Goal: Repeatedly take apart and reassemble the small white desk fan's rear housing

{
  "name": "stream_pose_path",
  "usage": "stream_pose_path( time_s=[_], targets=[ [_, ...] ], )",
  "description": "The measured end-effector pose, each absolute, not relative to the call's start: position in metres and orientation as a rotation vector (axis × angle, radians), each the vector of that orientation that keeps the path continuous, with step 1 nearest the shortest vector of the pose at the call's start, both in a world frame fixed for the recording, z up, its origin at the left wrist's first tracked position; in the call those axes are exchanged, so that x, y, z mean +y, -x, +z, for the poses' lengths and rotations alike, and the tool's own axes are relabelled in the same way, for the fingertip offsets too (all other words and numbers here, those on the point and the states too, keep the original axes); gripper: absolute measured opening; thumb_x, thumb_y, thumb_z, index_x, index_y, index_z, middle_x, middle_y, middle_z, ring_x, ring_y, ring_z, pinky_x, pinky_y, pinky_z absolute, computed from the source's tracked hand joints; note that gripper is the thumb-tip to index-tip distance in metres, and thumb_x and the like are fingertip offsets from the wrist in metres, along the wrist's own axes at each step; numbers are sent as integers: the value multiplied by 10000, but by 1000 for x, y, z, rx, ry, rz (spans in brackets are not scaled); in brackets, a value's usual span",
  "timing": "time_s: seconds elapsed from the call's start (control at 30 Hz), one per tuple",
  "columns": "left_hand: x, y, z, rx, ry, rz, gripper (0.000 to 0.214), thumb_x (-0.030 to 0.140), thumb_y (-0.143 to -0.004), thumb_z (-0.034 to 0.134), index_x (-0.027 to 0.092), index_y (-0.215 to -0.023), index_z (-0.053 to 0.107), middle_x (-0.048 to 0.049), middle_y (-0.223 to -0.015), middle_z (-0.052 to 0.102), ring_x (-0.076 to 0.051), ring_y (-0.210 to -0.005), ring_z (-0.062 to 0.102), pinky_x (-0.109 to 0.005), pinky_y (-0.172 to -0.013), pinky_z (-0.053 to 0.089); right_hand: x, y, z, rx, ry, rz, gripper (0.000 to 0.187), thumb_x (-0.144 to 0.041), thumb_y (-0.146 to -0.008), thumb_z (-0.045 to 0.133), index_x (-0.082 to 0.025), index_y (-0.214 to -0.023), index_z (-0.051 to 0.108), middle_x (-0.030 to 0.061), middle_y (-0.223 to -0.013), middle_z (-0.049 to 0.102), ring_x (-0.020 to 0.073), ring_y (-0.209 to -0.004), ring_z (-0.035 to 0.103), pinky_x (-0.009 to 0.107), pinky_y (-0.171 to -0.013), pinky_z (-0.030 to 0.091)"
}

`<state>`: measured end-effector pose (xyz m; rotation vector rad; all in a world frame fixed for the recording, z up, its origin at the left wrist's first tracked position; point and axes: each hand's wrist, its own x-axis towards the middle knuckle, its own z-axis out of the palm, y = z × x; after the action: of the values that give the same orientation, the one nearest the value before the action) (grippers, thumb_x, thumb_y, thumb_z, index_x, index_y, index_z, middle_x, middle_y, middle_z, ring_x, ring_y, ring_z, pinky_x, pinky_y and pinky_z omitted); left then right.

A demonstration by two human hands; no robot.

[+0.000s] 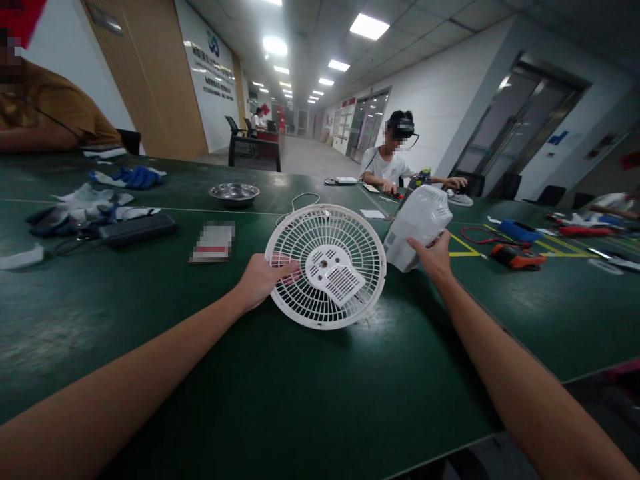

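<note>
A round white fan grille (327, 267) with a slotted hub stands tilted on the green table, its ribbed face toward me. My left hand (265, 280) is closed around its left rim, the thumb lying over the ribs. To the right of the grille is a bulky white plastic fan base (417, 227), leaning at an angle. My right hand (434, 253) grips the base's right side, with some fingers hidden behind it. Behind the grille a thin white cord (300, 198) loops on the table.
A metal bowl (234, 193) and a small card box (213, 241) lie left of the grille. Gloves (85, 207) and a dark case (137, 230) are farther left. An orange meter (517, 257) and blue tray (520, 231) lie right. A co-worker (387, 157) sits across the table.
</note>
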<state>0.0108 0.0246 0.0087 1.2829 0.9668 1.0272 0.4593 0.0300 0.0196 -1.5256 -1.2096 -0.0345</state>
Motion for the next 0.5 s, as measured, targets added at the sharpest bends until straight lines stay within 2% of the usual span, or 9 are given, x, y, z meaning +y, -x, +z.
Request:
stream_pose_path(
  time_s=[0.1, 0.27, 0.37, 0.5],
  targets=[
    [25, -10, 8, 959, -1276, 1013, 162, 229, -799, 806, 167, -942, 765, -75, -895, 793, -222, -809, 765, -391, -787, 630, 28, -454, 28, -1130, 1469, -99, 914, -558, -686, 771, -169, -1419, 388, 146, -1218, 667, 289, -1050, 674, 485, -958, 522],
    [19, -12, 14, 980, -1280, 1014, 166, 222, -803, 798, 147, -945, 757, -69, -873, 788, -219, -801, 763, -388, -780, 629, 27, -455, 39, -1097, 1398, -196, 855, -507, -639, 784, -125, -1349, 500, 159, -1231, 657, 293, -1034, 660, 460, -928, 527],
    [16, -15, 17, 1006, -1266, 1040, 151, 207, -785, 805, 137, -909, 755, -66, -830, 782, -210, -757, 756, -383, -762, 628, 28, -456, 40, -1106, 1358, -190, 828, -485, -679, 747, -142, -1379, 466, 156, -1262, 642, 286, -1021, 674, 447, -912, 532],
    [15, -15, 19, 993, -1282, 1024, 156, 216, -789, 801, 144, -921, 757, -75, -863, 788, -216, -786, 762, -386, -771, 628, 23, -451, 43, -1113, 1331, -281, 817, -484, -695, 737, -167, -1380, 423, 162, -1310, 621, 303, -1123, 655, 452, -946, 517]
  ],
)
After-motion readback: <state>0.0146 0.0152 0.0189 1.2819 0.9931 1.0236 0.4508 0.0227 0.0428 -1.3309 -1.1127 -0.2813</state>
